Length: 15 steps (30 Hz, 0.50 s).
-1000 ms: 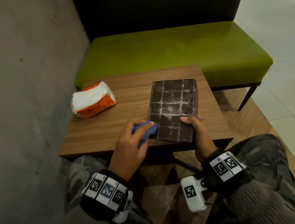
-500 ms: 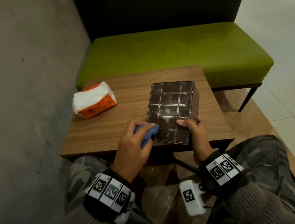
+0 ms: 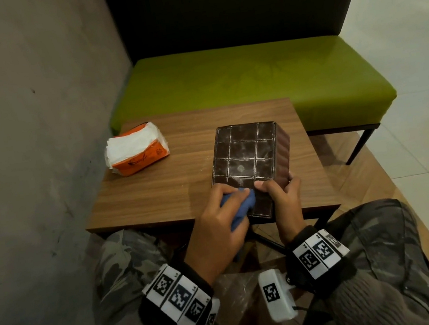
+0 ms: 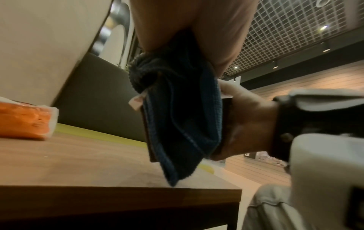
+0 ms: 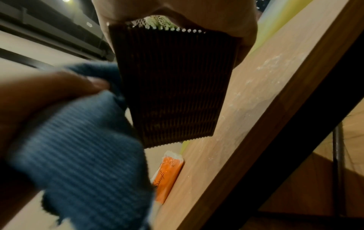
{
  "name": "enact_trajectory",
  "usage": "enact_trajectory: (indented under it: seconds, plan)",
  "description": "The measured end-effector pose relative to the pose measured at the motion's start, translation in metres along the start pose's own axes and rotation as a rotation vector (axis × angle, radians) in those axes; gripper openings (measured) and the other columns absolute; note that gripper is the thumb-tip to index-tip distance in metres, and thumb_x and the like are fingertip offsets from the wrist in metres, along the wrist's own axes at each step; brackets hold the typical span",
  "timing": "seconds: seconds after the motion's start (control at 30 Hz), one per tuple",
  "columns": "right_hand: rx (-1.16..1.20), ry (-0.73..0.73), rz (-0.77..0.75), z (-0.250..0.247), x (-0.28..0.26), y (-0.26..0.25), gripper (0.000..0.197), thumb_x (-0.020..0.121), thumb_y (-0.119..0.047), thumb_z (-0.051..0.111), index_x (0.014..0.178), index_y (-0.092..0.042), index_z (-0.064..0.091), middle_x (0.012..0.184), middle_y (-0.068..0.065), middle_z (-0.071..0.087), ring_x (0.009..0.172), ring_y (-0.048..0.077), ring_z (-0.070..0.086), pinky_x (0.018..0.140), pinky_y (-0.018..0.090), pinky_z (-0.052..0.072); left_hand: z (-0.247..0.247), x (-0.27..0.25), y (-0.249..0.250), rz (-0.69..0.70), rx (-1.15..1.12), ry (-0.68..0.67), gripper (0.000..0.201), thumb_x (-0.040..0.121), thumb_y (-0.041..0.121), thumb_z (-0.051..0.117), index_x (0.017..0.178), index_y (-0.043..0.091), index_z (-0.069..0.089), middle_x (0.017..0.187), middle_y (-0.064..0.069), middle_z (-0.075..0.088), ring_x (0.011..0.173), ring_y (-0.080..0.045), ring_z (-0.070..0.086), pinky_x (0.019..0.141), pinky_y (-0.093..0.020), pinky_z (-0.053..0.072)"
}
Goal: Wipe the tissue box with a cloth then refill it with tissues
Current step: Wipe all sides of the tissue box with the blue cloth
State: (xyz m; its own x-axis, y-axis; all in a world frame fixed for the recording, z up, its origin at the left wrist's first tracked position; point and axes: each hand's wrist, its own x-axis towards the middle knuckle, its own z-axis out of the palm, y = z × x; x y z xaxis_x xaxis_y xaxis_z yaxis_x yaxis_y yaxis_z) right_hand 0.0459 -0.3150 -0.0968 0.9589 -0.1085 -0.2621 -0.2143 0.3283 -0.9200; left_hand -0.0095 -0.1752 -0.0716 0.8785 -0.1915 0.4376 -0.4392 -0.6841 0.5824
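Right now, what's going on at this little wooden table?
A seated person is cleaning a dark brown tissue box on the table. The left hand grips a blue cloth and presses it against the box's near end, while the right hand holds the box's near right corner to steady it. White dust still shows on the box's gridded face. An orange pack of tissues lies untouched at the table's far left, so refilling has not begun.

The light is dim and warm. The head view is sharp, with dark corners and lines that bend near the edges. Beside the tissue box (image 5: 171,87), the blue cloth (image 5: 82,147) is blurred in the right wrist view. Small ceiling lamps (image 4: 324,28) glare above the cloth in the left wrist view.
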Motion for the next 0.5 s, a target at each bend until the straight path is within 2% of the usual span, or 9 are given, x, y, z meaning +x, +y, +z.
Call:
enact_trajectory:
  seconds: [0.07, 0.17, 0.23, 0.3, 0.37, 0.43, 0.5]
  plan:
    - [0.011, -0.022, -0.013, -0.002, -0.002, 0.001, 0.093, 0.044, -0.038, 0.075, 0.125, -0.02, 0.033, 0.118, 0.012, 0.055, 0.104, 0.03, 0.061, 0.077, 0.04, 0.056, -0.005, 0.003, -0.007, -0.02, 0.018, 0.0, 0.038, 0.08, 0.013, 0.057, 0.117, 0.012, 0.061, 0.111, 0.0, 0.051, 0.099, -0.005, 0.052, 0.086, -0.015, 0.046]
    - [-0.001, -0.016, -0.03, -0.002, -0.002, 0.002, 0.098, 0.044, -0.039, 0.076, 0.128, -0.021, 0.031, 0.121, 0.011, 0.053, 0.106, 0.029, 0.061, 0.082, 0.043, 0.056, -0.012, 0.007, -0.015, -0.118, 0.012, 0.067, 0.035, 0.079, 0.006, 0.062, 0.114, 0.01, 0.063, 0.108, 0.002, 0.051, 0.096, -0.007, 0.053, 0.082, -0.017, 0.047]
    - [-0.016, 0.011, -0.015, 0.002, -0.001, 0.003, 0.094, 0.044, -0.04, 0.077, 0.125, -0.022, 0.033, 0.125, 0.014, 0.052, 0.108, 0.032, 0.06, 0.087, 0.05, 0.055, -0.008, 0.006, -0.008, -0.071, -0.008, 0.042, 0.036, 0.079, 0.008, 0.06, 0.115, 0.01, 0.062, 0.11, 0.0, 0.05, 0.098, -0.007, 0.053, 0.084, -0.017, 0.048]
    - [-0.017, 0.019, -0.009, 0.003, 0.0, 0.004, 0.09, 0.045, -0.041, 0.076, 0.122, -0.021, 0.036, 0.124, 0.015, 0.054, 0.108, 0.032, 0.061, 0.09, 0.053, 0.053, -0.002, 0.001, 0.001, -0.002, -0.013, -0.009, 0.039, 0.08, 0.014, 0.056, 0.118, 0.012, 0.06, 0.112, -0.001, 0.049, 0.101, -0.007, 0.052, 0.087, -0.015, 0.047]
    - [-0.001, 0.022, -0.006, 0.001, 0.0, 0.004, 0.09, 0.044, -0.04, 0.076, 0.123, -0.019, 0.036, 0.123, 0.015, 0.055, 0.108, 0.032, 0.061, 0.091, 0.051, 0.052, -0.001, -0.008, 0.002, 0.049, 0.031, -0.069, 0.041, 0.08, 0.018, 0.055, 0.121, 0.015, 0.058, 0.114, 0.0, 0.048, 0.103, -0.009, 0.052, 0.086, -0.018, 0.049]
    - [0.022, 0.021, -0.006, -0.002, 0.0, 0.003, 0.092, 0.043, -0.039, 0.075, 0.123, -0.017, 0.036, 0.119, 0.013, 0.056, 0.106, 0.03, 0.061, 0.086, 0.044, 0.054, -0.001, -0.016, -0.001, 0.073, 0.067, -0.11, 0.042, 0.08, 0.019, 0.055, 0.122, 0.016, 0.057, 0.114, -0.001, 0.048, 0.104, -0.012, 0.054, 0.084, -0.024, 0.052]
    - [0.017, -0.003, -0.015, -0.001, -0.002, 0.004, 0.084, 0.042, -0.038, 0.074, 0.117, -0.017, 0.041, 0.111, 0.009, 0.059, 0.104, 0.03, 0.062, 0.086, 0.044, 0.054, -0.003, -0.015, -0.004, 0.054, 0.05, -0.108, 0.041, 0.081, 0.019, 0.055, 0.121, 0.016, 0.058, 0.114, -0.002, 0.05, 0.104, -0.011, 0.054, 0.084, -0.025, 0.052]
